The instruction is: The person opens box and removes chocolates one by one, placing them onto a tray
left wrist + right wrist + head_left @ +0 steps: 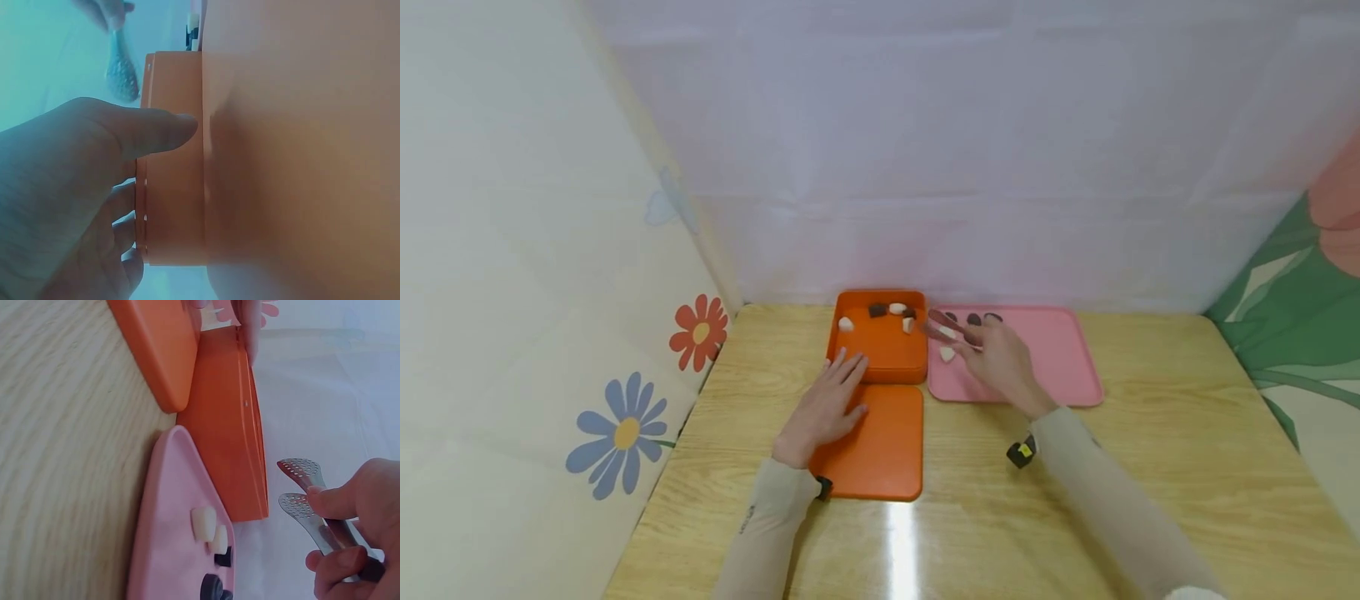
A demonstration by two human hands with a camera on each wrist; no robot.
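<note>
My right hand (1002, 358) grips a pair of metal tongs (306, 512) with perforated ends. In the right wrist view the tongs' tips stand apart with nothing between them; in the head view they overlap the left part of the pink tray (1060, 358), close to the orange box (880, 367). Small white pieces (203, 524) and dark pieces (211, 587) lie on that tray. Inside the box are several white and dark pieces (877, 310). My left hand (823, 408) rests with extended fingers on the box's near rim, its thumb (165, 131) spread to the side.
A flat orange lid (880, 450) lies directly in front of the box on the wooden table (970, 525). Behind the box and tray rises a white cloth wall (925, 167). Flower-patterned walls stand at left and right.
</note>
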